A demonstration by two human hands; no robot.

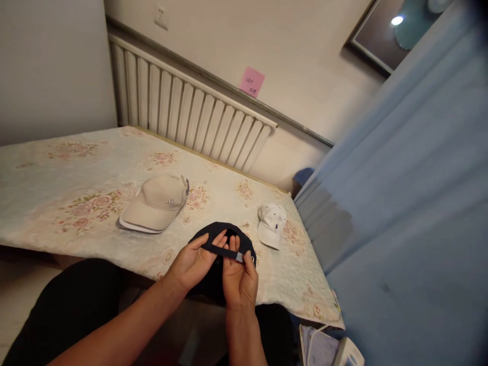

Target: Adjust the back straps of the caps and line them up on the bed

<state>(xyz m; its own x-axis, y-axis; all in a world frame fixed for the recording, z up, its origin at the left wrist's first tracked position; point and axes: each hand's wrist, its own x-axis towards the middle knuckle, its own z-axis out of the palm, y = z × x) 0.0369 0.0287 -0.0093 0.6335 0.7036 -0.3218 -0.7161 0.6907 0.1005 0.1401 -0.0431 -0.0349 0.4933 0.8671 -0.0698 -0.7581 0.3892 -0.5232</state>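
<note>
A dark baseball cap (219, 230) is held between both hands, above my lap at the bed's near edge. Its back opening and adjusting strap face me. My left hand (193, 264) grips the left side of the back rim, thumb on top and fingers reaching into the opening. On the other side my right hand (240, 279) pinches the strap near its metal buckle (240, 257), with fingers inside the cap. The cap's brim is hidden. A beige cap (156, 203) lies to the left on the bed, and a smaller white cap (272, 223) to the right.
A flowered cover (213, 188) spreads over the bed. Behind it stand a white radiator (190, 107) and a wall with a pink note (252, 82). Blue curtain (400, 229) hangs at right. A white device (348, 352) with a cord sits low at right.
</note>
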